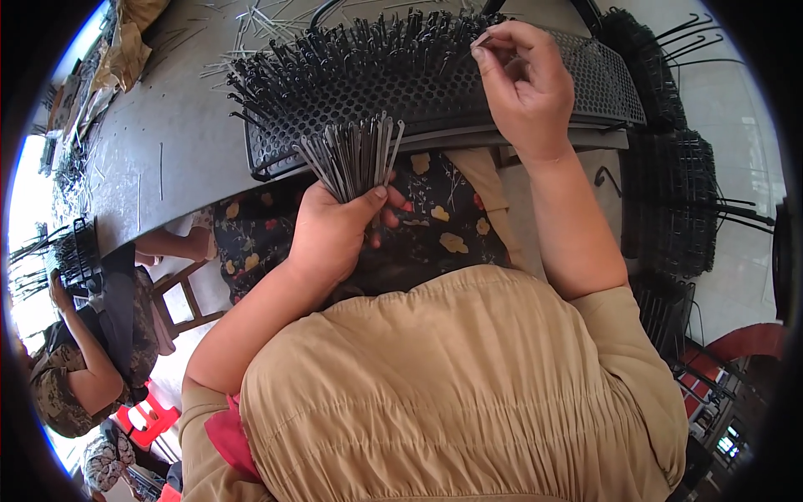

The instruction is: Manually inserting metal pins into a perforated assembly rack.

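Observation:
My left hand (pixel 330 226) is closed around a fanned bundle of thin grey metal strips (pixel 355 155), held above my lap with their upper ends spread. Some strip ends appear to have small holes. In front of it, a black perforated metal rack (pixel 368 117) lies along the table's near edge, with many thin black metal pieces (pixel 335 63) standing up in it. Over the rack's right part is my right hand (pixel 531 88), its thumb and forefinger pinched together beside the standing pieces. A small dark thing shows at those fingertips, too small to name.
The grey table (pixel 188 109) bears loose metal strips (pixel 268 25) behind the rack and crumpled brown paper (pixel 125 54) at far left. Stacked black wire racks (pixel 669 201) stand on the right. At left, another person (pixel 92 351) works near a wooden stool (pixel 188 301).

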The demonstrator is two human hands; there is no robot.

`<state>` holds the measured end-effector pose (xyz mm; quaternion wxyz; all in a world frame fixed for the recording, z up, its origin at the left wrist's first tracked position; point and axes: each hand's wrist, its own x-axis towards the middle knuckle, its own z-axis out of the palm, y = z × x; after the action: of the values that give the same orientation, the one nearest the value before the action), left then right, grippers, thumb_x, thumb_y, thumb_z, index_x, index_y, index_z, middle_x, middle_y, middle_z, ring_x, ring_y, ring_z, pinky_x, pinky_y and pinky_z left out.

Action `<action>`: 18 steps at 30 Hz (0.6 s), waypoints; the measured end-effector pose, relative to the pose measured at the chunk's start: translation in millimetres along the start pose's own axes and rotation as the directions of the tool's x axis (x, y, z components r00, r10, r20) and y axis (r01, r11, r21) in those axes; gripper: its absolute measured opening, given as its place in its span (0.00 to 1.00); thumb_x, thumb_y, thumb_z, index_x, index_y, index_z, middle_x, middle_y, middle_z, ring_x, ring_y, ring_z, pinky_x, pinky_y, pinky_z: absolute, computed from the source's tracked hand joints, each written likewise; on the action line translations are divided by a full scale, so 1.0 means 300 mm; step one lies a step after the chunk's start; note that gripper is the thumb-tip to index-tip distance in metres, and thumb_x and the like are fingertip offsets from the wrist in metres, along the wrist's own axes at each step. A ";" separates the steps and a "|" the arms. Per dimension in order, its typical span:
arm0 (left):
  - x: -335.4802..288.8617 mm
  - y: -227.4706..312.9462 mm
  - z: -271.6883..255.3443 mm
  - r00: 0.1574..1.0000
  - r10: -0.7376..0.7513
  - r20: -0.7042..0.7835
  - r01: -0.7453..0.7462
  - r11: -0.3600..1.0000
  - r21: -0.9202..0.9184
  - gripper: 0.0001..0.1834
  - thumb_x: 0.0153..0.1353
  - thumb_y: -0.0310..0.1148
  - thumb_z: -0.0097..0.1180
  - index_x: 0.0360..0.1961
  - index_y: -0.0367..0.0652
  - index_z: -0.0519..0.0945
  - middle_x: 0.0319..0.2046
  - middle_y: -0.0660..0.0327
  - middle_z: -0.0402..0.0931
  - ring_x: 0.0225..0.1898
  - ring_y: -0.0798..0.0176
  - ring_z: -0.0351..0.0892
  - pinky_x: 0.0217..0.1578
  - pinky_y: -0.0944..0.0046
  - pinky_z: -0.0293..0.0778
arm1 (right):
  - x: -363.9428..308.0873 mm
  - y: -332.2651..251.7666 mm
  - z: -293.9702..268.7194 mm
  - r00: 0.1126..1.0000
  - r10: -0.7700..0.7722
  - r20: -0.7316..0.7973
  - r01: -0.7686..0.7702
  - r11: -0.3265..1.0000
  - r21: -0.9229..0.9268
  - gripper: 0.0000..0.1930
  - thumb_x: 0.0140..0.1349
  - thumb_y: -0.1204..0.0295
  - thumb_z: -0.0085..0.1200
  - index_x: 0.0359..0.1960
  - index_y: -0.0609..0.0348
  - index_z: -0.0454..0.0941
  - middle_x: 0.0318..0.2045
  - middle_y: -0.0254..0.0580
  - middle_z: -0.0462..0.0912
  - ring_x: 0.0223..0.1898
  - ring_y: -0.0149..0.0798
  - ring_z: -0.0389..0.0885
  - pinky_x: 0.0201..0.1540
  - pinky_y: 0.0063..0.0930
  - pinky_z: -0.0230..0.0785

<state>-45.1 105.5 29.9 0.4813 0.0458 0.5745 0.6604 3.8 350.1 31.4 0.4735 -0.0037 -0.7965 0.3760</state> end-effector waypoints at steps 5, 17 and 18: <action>0.005 -0.013 -0.009 1.000 0.003 -0.007 -0.002 0.999 0.052 0.05 0.66 0.25 0.52 0.40 0.38 0.78 0.31 0.59 0.82 0.24 0.72 0.75 0.20 0.73 0.68 | 0.042 -0.056 0.001 0.997 -0.042 0.071 0.063 0.946 -0.319 0.10 0.55 0.80 0.64 0.39 0.56 0.83 0.34 0.33 0.84 0.33 0.24 0.80 0.32 0.16 0.71; 0.005 -0.010 -0.008 1.000 -0.020 0.005 0.020 0.999 -0.030 0.04 0.66 0.26 0.53 0.38 0.40 0.78 0.29 0.60 0.82 0.23 0.74 0.74 0.19 0.74 0.65 | 0.031 -0.062 -0.011 0.990 0.107 0.087 -0.070 0.935 -0.347 0.05 0.57 0.78 0.63 0.36 0.60 0.82 0.33 0.35 0.84 0.30 0.26 0.79 0.34 0.18 0.72; 0.003 -0.012 -0.010 1.000 -0.019 0.002 0.019 0.999 -0.033 0.04 0.66 0.26 0.53 0.38 0.40 0.78 0.29 0.60 0.82 0.23 0.74 0.74 0.19 0.74 0.65 | -0.006 -0.085 -0.001 0.962 0.268 0.049 -0.239 0.916 -0.323 0.05 0.59 0.78 0.62 0.36 0.61 0.82 0.33 0.35 0.84 0.31 0.25 0.78 0.34 0.18 0.72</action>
<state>-45.5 103.5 25.6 0.4888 0.0330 0.5636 0.6651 14.0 331.5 45.4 0.3769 -0.1648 -0.8598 0.3025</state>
